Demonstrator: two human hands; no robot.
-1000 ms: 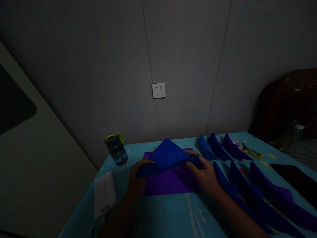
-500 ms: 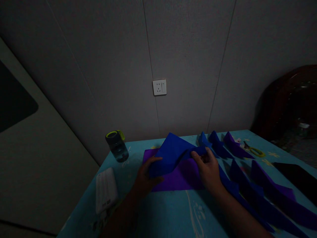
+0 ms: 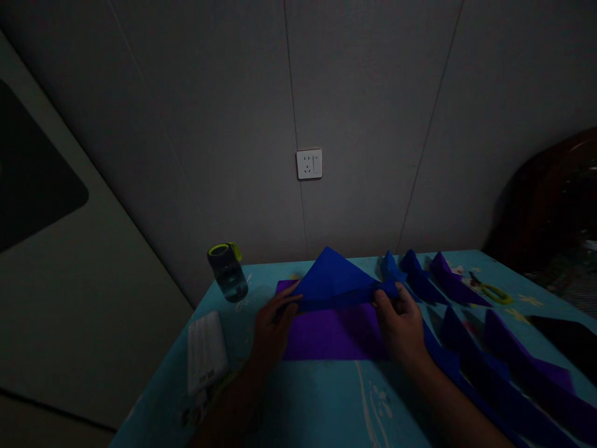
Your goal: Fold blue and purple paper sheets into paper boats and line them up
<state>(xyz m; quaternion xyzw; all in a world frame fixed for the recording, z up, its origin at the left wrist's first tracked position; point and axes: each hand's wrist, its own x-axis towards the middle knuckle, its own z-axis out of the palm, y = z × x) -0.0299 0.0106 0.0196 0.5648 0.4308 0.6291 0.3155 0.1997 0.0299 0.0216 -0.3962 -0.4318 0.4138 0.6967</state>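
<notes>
A blue folded paper (image 3: 333, 277), peaked like a hat with a band along its lower edge, is held up between my two hands. My left hand (image 3: 273, 323) pinches its left corner, thumb below and fingers above. At the opposite corner my right hand (image 3: 401, 320) grips the paper with the thumb in front and the fingers curled behind. Below it a flat purple sheet of paper (image 3: 331, 339) lies on the table, partly covered by the blue paper and my hands.
Several folded blue and purple paper boats (image 3: 476, 348) stand in two rows on the right of the floral blue tablecloth (image 3: 326, 404). Beyond them lie yellow-handled scissors (image 3: 497, 294) and a dark flat object (image 3: 566, 339). A water bottle (image 3: 228, 274) and a white power bank (image 3: 206, 351) are at left.
My left hand has closed on the left corner of the blue paper, which now sits level with its peak up. The view has shifted slightly left.
</notes>
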